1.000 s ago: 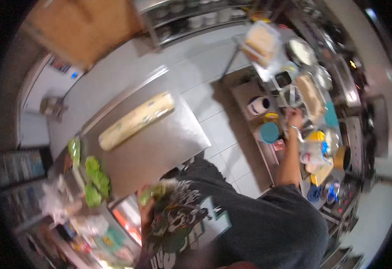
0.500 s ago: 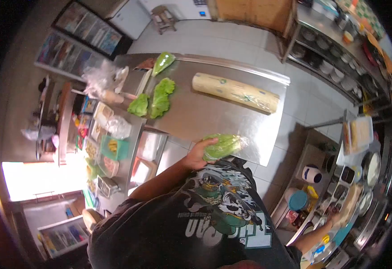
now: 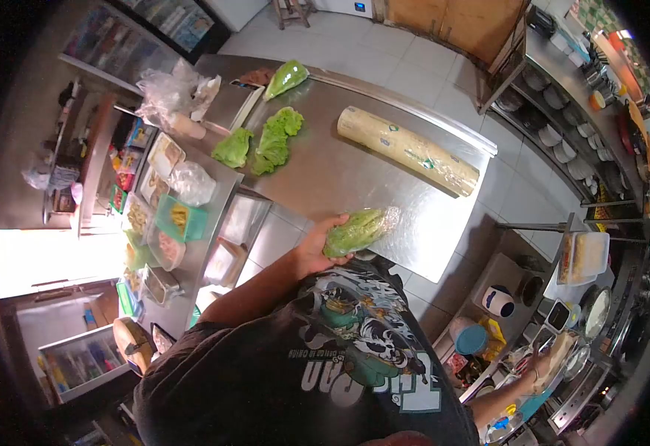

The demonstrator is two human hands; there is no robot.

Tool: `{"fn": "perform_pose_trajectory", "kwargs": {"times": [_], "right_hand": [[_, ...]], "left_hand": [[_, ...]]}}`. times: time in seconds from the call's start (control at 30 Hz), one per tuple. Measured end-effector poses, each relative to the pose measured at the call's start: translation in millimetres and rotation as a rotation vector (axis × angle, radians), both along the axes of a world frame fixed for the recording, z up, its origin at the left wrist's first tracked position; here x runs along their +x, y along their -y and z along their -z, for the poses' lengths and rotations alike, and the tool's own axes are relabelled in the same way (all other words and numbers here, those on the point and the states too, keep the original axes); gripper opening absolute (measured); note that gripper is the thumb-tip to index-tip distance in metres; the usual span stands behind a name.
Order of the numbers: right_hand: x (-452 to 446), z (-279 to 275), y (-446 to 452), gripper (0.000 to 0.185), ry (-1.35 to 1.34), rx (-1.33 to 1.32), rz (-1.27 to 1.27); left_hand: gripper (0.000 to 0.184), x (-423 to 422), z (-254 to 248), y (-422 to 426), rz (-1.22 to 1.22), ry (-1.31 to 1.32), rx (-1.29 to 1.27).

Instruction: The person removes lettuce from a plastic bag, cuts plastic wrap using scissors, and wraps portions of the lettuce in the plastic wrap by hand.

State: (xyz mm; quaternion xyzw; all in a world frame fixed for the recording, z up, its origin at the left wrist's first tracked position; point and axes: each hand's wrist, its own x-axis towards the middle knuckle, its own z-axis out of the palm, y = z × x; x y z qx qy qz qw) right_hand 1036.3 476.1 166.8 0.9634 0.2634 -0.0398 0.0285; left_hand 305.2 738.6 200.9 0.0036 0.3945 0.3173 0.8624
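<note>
My left hand (image 3: 321, 244) is closed around a bundle of lettuce wrapped in clear film (image 3: 358, 232), held just above the near edge of the steel table (image 3: 306, 195). At the end of my outstretched right arm, my right hand (image 3: 539, 366) is over the side counter, beside a long wooden board (image 3: 557, 363); its fingers are too small and cluttered to read. On the table lie a large lettuce leaf (image 3: 275, 141), a smaller lettuce leaf (image 3: 232, 149) and another green bundle in film (image 3: 287, 79). A big roll of cling film (image 3: 407, 151) rests across the table's right side.
To the left, a counter bears a green container (image 3: 180, 218), a plastic bag (image 3: 192, 183) and several food tubs. A teal-lidded bucket (image 3: 471, 340) stands on the low shelf at right. Pots fill the metal rack (image 3: 540, 111) at far right.
My view has shifted and turned slightly. The wrapped lettuce has tilted a little in my left hand. My right hand has moved slightly at the side counter.
</note>
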Motion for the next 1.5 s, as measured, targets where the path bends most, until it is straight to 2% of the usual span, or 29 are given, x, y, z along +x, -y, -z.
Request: {"fn": "perform_pose_trajectory", "kwargs": {"times": [0.03, 0.07, 0.1, 0.13, 0.2, 0.27, 0.3, 0.37, 0.43, 0.47, 0.5, 0.53, 0.57, 0.63, 0.67, 0.7, 0.73, 0.77, 0.8, 0.87, 0.93, 1.0, 1.07, 1.17, 1.23, 1.3, 1.37, 1.43, 1.5], "right_hand": [[-24, 8, -29, 0.05, -0.149, 0.425, -0.229], [-102, -30, -97, 0.051, -0.079, 0.552, -0.564], [-164, -32, -138, 0.062, -0.007, 0.721, -0.707], [-263, -85, -183, 0.071, -0.056, 0.646, -0.904], [-373, -73, -218, 0.075, 0.013, 0.588, -1.272], [-475, -94, -240, 0.068, -0.119, 0.712, -1.554], [-502, -99, -250, 0.057, -0.279, 0.676, -1.51], [-528, -85, -268, 0.048, -0.268, 0.621, -1.463], [-549, -31, -276, 0.039, -1.256, 0.863, -0.604], [-560, -25, -282, 0.039, -1.263, 0.856, -0.619], [-572, -23, -286, 0.036, -1.571, 1.026, -0.197], [-581, -21, -289, 0.035, -1.827, 1.16, 0.285], [-587, -21, -293, 0.035, -1.826, 1.152, 0.287], [-595, -27, -303, 0.036, -1.832, 1.079, 0.482], [-595, -4, -305, 0.039, -1.942, 1.035, 0.388], [-592, 5, -316, 0.039, -1.937, 1.038, 0.385], [-590, 12, -328, 0.041, -1.858, 0.914, 0.075], [-586, 20, -340, 0.047, -1.753, 0.779, -0.213], [-582, 30, -352, 0.055, -1.606, 0.697, -0.2], [-559, 48, -372, 0.056, -1.333, 0.791, -0.206], [-531, 50, -381, 0.053, -1.27, 0.92, -0.002], [-498, 61, -379, 0.053, -1.212, 0.947, 0.071], [-476, 67, -372, 0.053, -1.137, 0.958, 0.131], [-441, 81, -356, 0.049, -1.046, 0.953, 0.151], [-417, 104, -353, 0.051, -0.844, 0.925, -0.064], [-420, 87, -365, 0.052, -0.661, 0.923, -0.193], [-416, 66, -389, 0.057, -0.485, 0.742, -0.448], [-410, 57, -417, 0.063, -0.159, 0.639, -0.72], [-404, 61, -450, 0.066, -0.163, 0.512, -0.779]], "left_hand": [[0.049, -2, 3, -2, 0.024, -0.007, 0.016], [0.049, -1, 5, -4, 0.028, -0.007, 0.011], [0.045, 1, 7, -8, 0.087, -0.04, 0.011], [0.042, 3, 8, -10, 0.146, -0.074, 0.011], [0.039, 10, 6, -12, 0.236, -0.13, 0.055], [0.035, 17, 7, -13, 0.317, -0.187, 0.111], [0.031, 19, 13, -6, 0.228, -0.163, 0.132], [0.027, 19, 9, 1, 0.114, -0.145, 0.156], [0.024, 18, -7, -5, -0.061, -0.212, 0.389], [0.028, 11, 4, -11, 0.027, -0.291, 0.523], [0.028, 6, 0, -15, 0.016, -0.293, 0.52], [0.03, 2, -6, -17, 0.1, -0.507, 0.743], [0.032, -3, -10, -20, 0.193, -0.722, 0.963], [0.036, -9, 2, -22, 0.141, -0.716, 0.954], [0.038, -14, 8, -27, 0.088, -0.735, 0.887], [0.041, -20, 16, -33, 0.035, -0.751, 0.822], [0.041, -28, 27, -46, 0.034, -0.744, 0.822], [0.044, -41, 39, -63, 0.02, -0.936, 0.881], [0.047, -54, 46, -83, 0.008, -1.128, 0.936], [0.05, -80, 9, -140, -0.026, -1.31, 0.938], [0.052, -118, 64, -208, -0.193, -1.49, 1.131], [0.053, -158, 91, -275, -0.157, -1.506, 1.282], [0.052, -189, 102, -327, 0.016, -1.511, 1.28], [0.053, -213, 142, -379, 0.096, -1.46, 1.397], [0.058, -203, 142, -393, 0.532, -2.028, 1.281], [0.059, -164, 148, -392, 0.515, -1.882, 1.433], [0.061, -116, 137, -376, 0.493, -1.737, 1.568], [0.063, -64, 102, -353, 0.747, -1.502, 1.696], [0.061, -25, 97, -344, 0.787, -1.474, 1.633]]}}
